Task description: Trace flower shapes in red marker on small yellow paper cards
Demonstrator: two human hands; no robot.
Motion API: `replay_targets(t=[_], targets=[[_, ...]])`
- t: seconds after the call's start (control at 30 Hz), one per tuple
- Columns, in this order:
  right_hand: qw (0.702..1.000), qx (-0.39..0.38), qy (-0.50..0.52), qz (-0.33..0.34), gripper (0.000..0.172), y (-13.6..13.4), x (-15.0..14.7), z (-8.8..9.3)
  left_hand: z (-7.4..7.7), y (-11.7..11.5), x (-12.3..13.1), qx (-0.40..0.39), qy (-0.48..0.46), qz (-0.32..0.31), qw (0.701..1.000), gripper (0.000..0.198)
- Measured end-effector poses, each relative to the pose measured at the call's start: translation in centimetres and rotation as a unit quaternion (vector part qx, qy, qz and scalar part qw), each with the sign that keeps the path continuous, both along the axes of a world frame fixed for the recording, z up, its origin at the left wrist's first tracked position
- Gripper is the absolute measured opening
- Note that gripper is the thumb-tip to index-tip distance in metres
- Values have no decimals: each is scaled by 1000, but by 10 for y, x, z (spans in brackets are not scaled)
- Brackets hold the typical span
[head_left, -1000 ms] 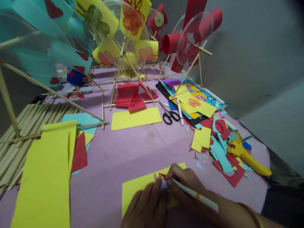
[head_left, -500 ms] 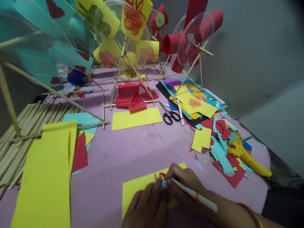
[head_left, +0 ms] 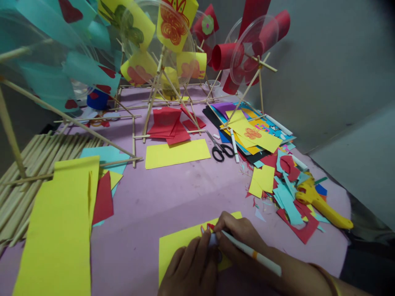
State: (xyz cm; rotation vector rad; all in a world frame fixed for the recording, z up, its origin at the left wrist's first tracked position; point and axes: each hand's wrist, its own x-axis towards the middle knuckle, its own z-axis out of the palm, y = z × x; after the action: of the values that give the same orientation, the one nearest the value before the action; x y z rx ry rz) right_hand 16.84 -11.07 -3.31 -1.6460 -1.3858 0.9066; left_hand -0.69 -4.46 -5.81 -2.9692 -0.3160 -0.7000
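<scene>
Now the right hand [head_left: 243,233], fingers pinching the pen [head_left: 251,253], works beside the left hand [head_left: 190,270], unclenched on the paper [head_left: 173,243], where firm pressure should prevent slipping.

right forearm [head_left: 293,265]: bare, thin yellow-brown band [head_left: 331,281] around it | left grip [head_left: 189,267]: bare | right grip [head_left: 240,235]: bare

The table [head_left: 138,205] is mauve. From its middle, a plain sheet [head_left: 178,154] lies at twelve o'clock, scissors [head_left: 219,144] at one, scraps [head_left: 287,201] at three, a marked sheet [head_left: 173,242] at six, sticks [head_left: 43,158] at nine.
</scene>
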Motion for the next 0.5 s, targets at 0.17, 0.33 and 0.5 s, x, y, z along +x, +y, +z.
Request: replay_targets(t=[0.17,0.33,0.5], targets=[[999,6,24,-32,8,-1,0,2,-1,0,-2,1,7,-4,1000,29],[998,30,22,-48,11,-9,0,5,-4,1,-2,7,8,-4,1000,28],[1000,12,-4,-29,11,-15,2,5,-3,3,-3,8,10,-10,1000,27]])
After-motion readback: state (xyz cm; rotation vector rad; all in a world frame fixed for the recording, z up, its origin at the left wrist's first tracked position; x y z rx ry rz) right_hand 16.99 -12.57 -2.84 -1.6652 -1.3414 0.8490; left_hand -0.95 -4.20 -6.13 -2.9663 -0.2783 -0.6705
